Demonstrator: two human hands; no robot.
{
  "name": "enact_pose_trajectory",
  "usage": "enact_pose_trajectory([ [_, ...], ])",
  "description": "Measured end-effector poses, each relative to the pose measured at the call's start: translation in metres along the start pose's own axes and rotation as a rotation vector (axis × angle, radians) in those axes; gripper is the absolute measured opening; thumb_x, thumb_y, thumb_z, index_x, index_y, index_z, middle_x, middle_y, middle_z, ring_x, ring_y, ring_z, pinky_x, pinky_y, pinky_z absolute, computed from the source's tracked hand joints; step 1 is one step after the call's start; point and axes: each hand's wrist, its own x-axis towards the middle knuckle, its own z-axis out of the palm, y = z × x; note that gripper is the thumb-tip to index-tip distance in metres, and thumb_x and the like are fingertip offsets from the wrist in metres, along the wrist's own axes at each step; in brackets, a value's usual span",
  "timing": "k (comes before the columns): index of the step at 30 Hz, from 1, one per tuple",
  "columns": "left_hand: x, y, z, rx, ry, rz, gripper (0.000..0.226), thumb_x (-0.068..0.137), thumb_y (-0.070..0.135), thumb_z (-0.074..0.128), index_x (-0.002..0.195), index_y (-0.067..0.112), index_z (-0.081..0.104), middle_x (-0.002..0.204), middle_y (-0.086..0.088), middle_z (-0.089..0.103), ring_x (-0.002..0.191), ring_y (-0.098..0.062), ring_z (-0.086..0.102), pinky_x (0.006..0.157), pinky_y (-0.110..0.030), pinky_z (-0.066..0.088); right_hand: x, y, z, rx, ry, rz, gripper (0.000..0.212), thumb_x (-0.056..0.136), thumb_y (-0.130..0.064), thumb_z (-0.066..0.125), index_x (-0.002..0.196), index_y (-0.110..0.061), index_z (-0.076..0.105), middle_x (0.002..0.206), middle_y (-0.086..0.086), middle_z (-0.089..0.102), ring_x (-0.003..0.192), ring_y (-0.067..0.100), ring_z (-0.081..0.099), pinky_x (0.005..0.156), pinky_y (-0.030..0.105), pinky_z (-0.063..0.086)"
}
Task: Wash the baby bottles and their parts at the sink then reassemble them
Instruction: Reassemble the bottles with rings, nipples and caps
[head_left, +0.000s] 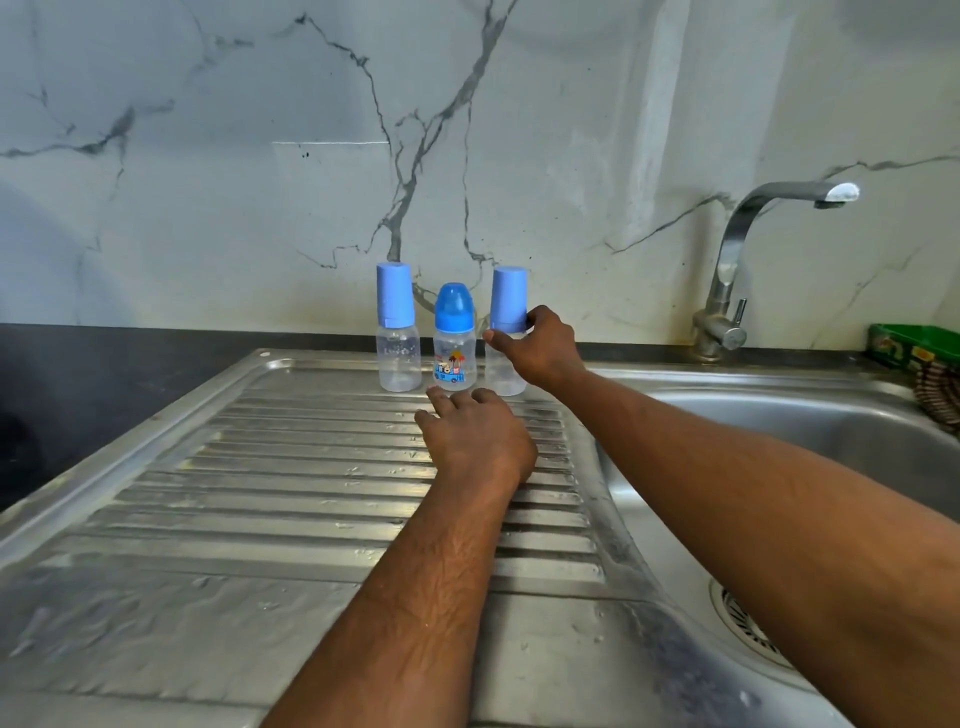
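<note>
Three capped bottles stand in a row at the drainboard's (291, 493) far edge, about 12 o'clock: left bottle (399, 348), middle bottle (454, 353), right bottle (505, 358). The right hand (540, 348) grips the right bottle just below its cap. The left hand (475, 436) rests palm-down, fingers relaxed, just before the middle bottle, holding nothing. One tap (748, 260) stands at 2 o'clock over the basin (831, 431).

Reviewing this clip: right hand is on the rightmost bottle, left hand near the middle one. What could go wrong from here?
1. The right hand grips the right bottle high, near its cap; it might tip when lifted.
2. The middle bottle stands close beside it and just beyond the left hand, so either could knock it over.
3. The ridged drainboard looks wet, so bottles may slide.
</note>
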Motion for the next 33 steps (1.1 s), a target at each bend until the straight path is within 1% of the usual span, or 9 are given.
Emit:
enact_pose_trajectory([
  [6,0.004,-0.002,0.002,-0.008,-0.001,-0.018,0.071,0.100,0.046,0.042,0.156,0.009,0.018,0.163,-0.017,0.016,0.151,-0.039,0.004,0.119,-0.053,0.016,-0.002,0.000,0.000,0.017,-0.002,0.005,0.060,0.086,-0.047,0.072,0.125,-0.006,0.050,0.104,0.002,0.052,0.091,0.018,0.052,0.075,0.031,0.041],
  [11,0.008,-0.004,0.003,0.001,0.004,-0.037,0.068,0.100,0.045,0.044,0.154,0.010,0.023,0.162,-0.017,0.019,0.150,-0.039,0.008,0.119,-0.053,0.019,-0.006,0.000,0.001,0.020,-0.043,0.041,0.066,0.081,-0.042,0.079,0.128,-0.010,0.047,0.105,0.001,0.051,0.093,0.018,0.055,0.081,0.037,0.053],
  [15,0.010,-0.014,-0.001,-0.090,0.117,-0.053,0.065,0.098,0.041,0.051,0.150,0.010,0.029,0.155,-0.016,0.032,0.144,-0.038,0.024,0.113,-0.051,0.030,-0.014,-0.003,-0.006,-0.005,0.054,0.000,0.060,0.075,-0.054,0.078,0.116,-0.018,0.052,0.101,0.000,0.063,0.089,0.019,0.061,0.077,0.036,0.051],
  [18,0.013,-0.021,-0.002,-0.348,0.312,0.002,0.066,0.092,0.044,0.064,0.143,0.014,0.036,0.142,-0.010,0.047,0.129,-0.031,0.045,0.097,-0.045,0.042,-0.022,-0.016,-0.019,0.013,0.112,-0.070,0.055,0.072,-0.060,0.077,0.104,-0.020,0.057,0.083,-0.005,0.064,0.078,0.016,0.063,0.069,0.034,0.050],
  [22,0.019,-0.026,-0.013,-0.879,0.354,0.031,0.072,0.085,0.046,0.073,0.142,0.016,0.042,0.137,-0.005,0.055,0.122,-0.026,0.055,0.087,-0.033,0.041,-0.033,-0.035,-0.023,0.128,0.031,-0.154,0.049,0.066,-0.054,0.085,0.090,-0.019,0.060,0.069,-0.004,0.065,0.061,0.013,0.064,0.061,0.035,0.053],
  [25,0.016,-0.032,-0.016,-0.869,0.450,0.023,0.057,0.085,0.042,0.074,0.132,0.017,0.052,0.131,-0.003,0.061,0.114,-0.023,0.059,0.082,-0.032,0.043,-0.041,-0.042,-0.016,0.222,-0.069,-0.151,0.053,0.069,-0.050,0.086,0.101,-0.016,0.061,0.074,0.003,0.070,0.059,0.018,0.068,0.060,0.043,0.060],
  [29,0.015,-0.038,-0.016,-0.802,0.478,-0.037,0.046,0.088,0.034,0.072,0.125,0.015,0.052,0.123,-0.005,0.061,0.096,-0.017,0.054,0.077,-0.034,0.042,-0.052,-0.047,-0.021,0.279,-0.178,-0.077,0.060,0.082,-0.050,0.076,0.120,-0.007,0.059,0.083,0.006,0.069,0.064,0.018,0.067,0.060,0.043,0.062],
  [31,0.014,-0.036,-0.019,-0.787,0.502,-0.022,0.045,0.089,0.031,0.071,0.126,0.013,0.051,0.121,-0.007,0.061,0.099,-0.022,0.057,0.074,-0.034,0.041,-0.058,-0.046,-0.023,0.271,-0.183,-0.049,0.059,0.084,-0.051,0.072,0.121,-0.006,0.058,0.087,0.008,0.070,0.066,0.019,0.066,0.064,0.044,0.062],
  [33,0.012,-0.030,-0.023,-0.744,0.525,0.031,0.043,0.089,0.024,0.070,0.127,0.013,0.052,0.119,-0.008,0.062,0.102,-0.027,0.060,0.071,-0.034,0.039,-0.064,-0.043,-0.022,0.243,-0.157,-0.053,0.051,0.082,-0.049,0.075,0.111,-0.010,0.059,0.087,0.009,0.072,0.072,0.022,0.069,0.069,0.047,0.061],
])
